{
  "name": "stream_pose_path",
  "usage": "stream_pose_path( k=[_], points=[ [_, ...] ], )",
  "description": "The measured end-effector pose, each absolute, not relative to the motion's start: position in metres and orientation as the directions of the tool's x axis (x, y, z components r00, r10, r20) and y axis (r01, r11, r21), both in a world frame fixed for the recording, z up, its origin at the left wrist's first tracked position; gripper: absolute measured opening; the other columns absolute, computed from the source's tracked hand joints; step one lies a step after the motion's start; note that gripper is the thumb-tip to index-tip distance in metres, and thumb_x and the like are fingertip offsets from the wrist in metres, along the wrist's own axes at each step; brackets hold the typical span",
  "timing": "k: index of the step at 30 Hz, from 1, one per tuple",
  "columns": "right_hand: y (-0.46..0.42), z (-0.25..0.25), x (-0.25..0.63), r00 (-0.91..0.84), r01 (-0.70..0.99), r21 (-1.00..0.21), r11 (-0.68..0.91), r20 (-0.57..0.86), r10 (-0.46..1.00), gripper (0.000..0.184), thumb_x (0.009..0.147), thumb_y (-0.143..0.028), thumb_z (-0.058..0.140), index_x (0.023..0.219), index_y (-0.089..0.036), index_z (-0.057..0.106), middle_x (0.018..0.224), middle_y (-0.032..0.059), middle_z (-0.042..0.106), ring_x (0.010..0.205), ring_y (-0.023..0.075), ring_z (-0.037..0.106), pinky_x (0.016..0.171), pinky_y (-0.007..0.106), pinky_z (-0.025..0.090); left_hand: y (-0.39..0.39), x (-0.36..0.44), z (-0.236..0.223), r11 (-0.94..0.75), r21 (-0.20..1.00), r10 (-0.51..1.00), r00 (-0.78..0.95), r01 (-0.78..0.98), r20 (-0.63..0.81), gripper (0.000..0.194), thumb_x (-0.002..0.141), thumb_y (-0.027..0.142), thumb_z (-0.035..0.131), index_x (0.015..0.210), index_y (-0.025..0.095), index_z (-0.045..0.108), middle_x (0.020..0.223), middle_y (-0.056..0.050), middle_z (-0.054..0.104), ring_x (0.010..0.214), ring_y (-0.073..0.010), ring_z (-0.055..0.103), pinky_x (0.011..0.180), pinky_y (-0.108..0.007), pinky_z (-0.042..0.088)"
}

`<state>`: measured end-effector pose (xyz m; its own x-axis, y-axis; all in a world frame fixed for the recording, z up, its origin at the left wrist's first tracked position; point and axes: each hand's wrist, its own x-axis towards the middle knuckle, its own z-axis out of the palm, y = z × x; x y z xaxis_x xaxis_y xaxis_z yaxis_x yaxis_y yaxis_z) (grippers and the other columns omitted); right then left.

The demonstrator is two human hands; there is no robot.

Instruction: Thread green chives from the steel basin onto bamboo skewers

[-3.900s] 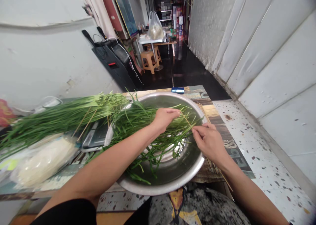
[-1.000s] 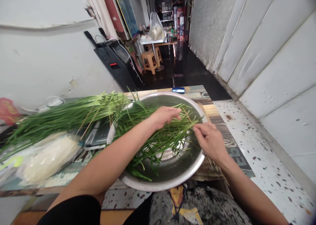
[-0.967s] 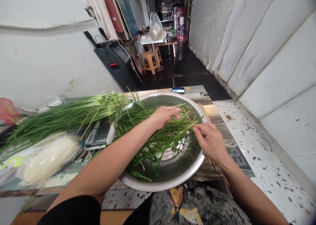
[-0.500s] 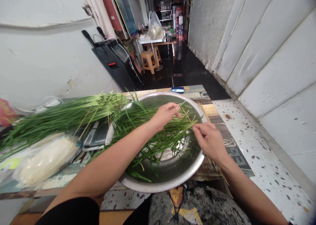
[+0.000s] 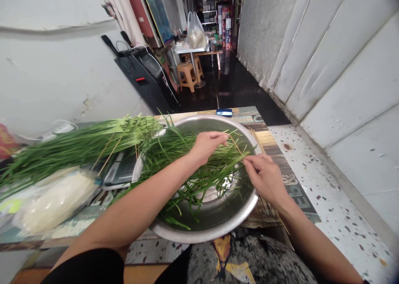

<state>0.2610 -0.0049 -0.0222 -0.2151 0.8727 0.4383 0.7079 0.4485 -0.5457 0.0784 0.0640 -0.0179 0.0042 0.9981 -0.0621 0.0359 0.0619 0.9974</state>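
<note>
A wide steel basin (image 5: pixel 218 228) sits on the table in front of me, holding a loose heap of green chives (image 5: pixel 193 171). My left hand (image 5: pixel 205 144) lies over the chives near the far side of the basin, fingers curled and pinched on some stalks. My right hand (image 5: pixel 264 178) rests at the basin's right rim, pinching a thin wooden skewer (image 5: pixel 235 146) that runs through the chive ends towards my left hand.
A long bundle of chives (image 5: pixel 71 149) with skewers lies left of the basin over a dark tray (image 5: pixel 120 174). A clear bag of white strands (image 5: pixel 56 198) sits at the near left. Spare skewers (image 5: pixel 260 140) lie right of the basin. A blue object (image 5: pixel 224 112) lies beyond it.
Both hands stay almost in place over the basin. My left-hand fingers have shifted slightly along the chive stalks; my right hand keeps its pinch on the skewer.
</note>
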Motion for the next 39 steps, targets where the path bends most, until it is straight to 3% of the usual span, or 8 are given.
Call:
stream_pose_path(
  k=[8,21,27,30,34,39],
  points=[
    [-0.0046,-0.0237,0.2617,-0.21,0.703,-0.566,0.43,0.413,0.886,0.022,0.087,-0.027,0.047,0.079,-0.021,0.067,0.072,0.0006,0.068,0.073,0.0152,0.056,0.072,0.029,0.042,0.0644,0.0774,-0.018,0.065,0.997,0.998,-0.021,0.033,-0.064,0.03,0.062,0.035,0.075,0.081,0.012,0.074,0.07,-0.007,0.067,0.069,-0.0148,0.056,0.07,-0.028,0.043],
    [-0.0049,-0.0251,0.2615,-0.204,0.704,-0.568,0.427,0.414,0.887,0.022,0.087,-0.027,0.047,0.081,-0.021,0.067,0.072,0.0004,0.068,0.073,0.015,0.055,0.072,0.029,0.042,0.0646,0.077,-0.019,0.074,0.996,0.997,-0.012,0.054,-0.073,0.027,0.068,0.033,0.068,0.084,0.012,0.073,0.066,-0.006,0.065,0.059,-0.0106,0.05,0.06,-0.023,0.038],
    [-0.0056,-0.0232,0.2617,-0.212,0.697,-0.566,0.44,0.424,0.881,0.022,0.087,-0.027,0.047,0.08,-0.021,0.067,0.072,0.0002,0.068,0.072,0.0146,0.056,0.074,0.029,0.042,0.0637,0.0782,-0.0161,0.109,0.992,0.994,0.013,0.055,-0.11,0.02,0.067,0.027,0.065,0.077,0.011,0.071,0.071,-0.006,0.065,0.056,-0.008,0.045,0.055,-0.021,0.035],
    [-0.0056,-0.0221,0.2612,-0.208,0.701,-0.569,0.429,0.412,0.887,0.023,0.087,-0.027,0.047,0.08,-0.022,0.067,0.072,0.0003,0.068,0.072,0.0149,0.056,0.073,0.03,0.042,0.0632,0.0796,-0.0152,0.147,0.988,0.988,0.04,0.038,-0.149,0.015,0.067,0.024,0.062,0.072,0.011,0.068,0.069,-0.005,0.062,0.052,-0.0068,0.042,0.049,-0.02,0.03],
    [-0.0055,-0.0221,0.2609,-0.208,0.696,-0.573,0.433,0.417,0.885,0.024,0.087,-0.027,0.047,0.078,-0.022,0.068,0.072,0.0009,0.068,0.072,0.0151,0.056,0.072,0.03,0.043,0.0625,0.0804,-0.015,0.162,0.986,0.985,0.065,-0.025,-0.16,0.02,0.069,0.029,0.065,0.08,0.011,0.067,0.069,-0.002,0.058,0.045,-0.0035,0.03,0.044,-0.02,0.02],
    [-0.005,-0.0232,0.2615,-0.203,0.694,-0.577,0.43,0.417,0.886,0.024,0.087,-0.028,0.046,0.082,-0.023,0.069,0.074,0.001,0.068,0.073,0.0149,0.057,0.074,0.032,0.044,0.0627,0.0794,-0.0147,0.192,0.971,0.978,0.106,-0.142,-0.178,0.021,0.07,0.028,0.068,0.08,0.01,0.067,0.067,-0.002,0.055,0.046,-0.0025,0.028,0.045,-0.021,0.016]
  ],
)
